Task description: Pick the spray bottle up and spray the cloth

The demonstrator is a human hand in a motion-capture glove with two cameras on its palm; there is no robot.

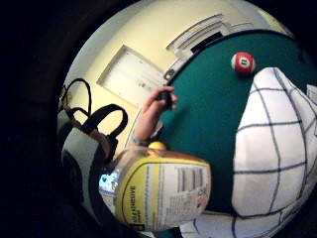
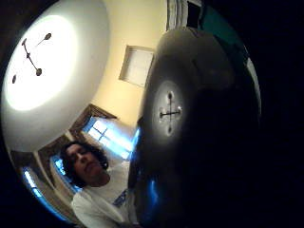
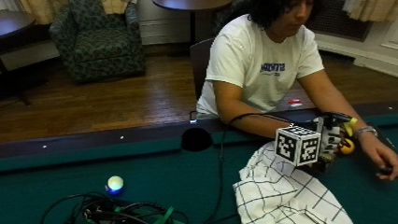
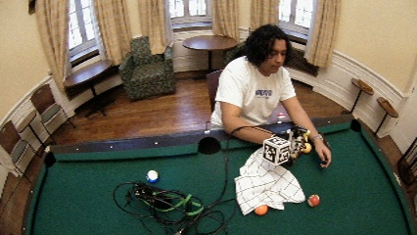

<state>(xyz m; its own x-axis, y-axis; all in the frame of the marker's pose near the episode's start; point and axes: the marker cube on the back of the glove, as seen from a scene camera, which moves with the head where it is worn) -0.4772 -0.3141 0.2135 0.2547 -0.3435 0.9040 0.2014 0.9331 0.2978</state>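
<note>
A clear spray bottle (image 3: 339, 125) with a yellow label (image 1: 163, 196) and a dark spray head is upright by the near rail. My gloved right hand (image 3: 328, 140) grips its body, which fills the thumb side palm view as a dark shape (image 2: 190, 133). The white cloth (image 3: 286, 191) with thin dark grid lines lies crumpled on the green felt just beside and below the bottle, and shows in the little finger side view as the cloth (image 1: 277, 148). The person's bare left hand (image 3: 382, 163) rests on the felt past the bottle and holds a small dark thing (image 1: 166, 96).
A red ball (image 4: 313, 200) and an orange ball (image 4: 261, 210) lie at the cloth's far edge. A white and blue ball (image 3: 115, 183) sits by a heap of cables (image 3: 112, 212). A side pocket (image 3: 196, 139) opens in the rail (image 3: 124, 137).
</note>
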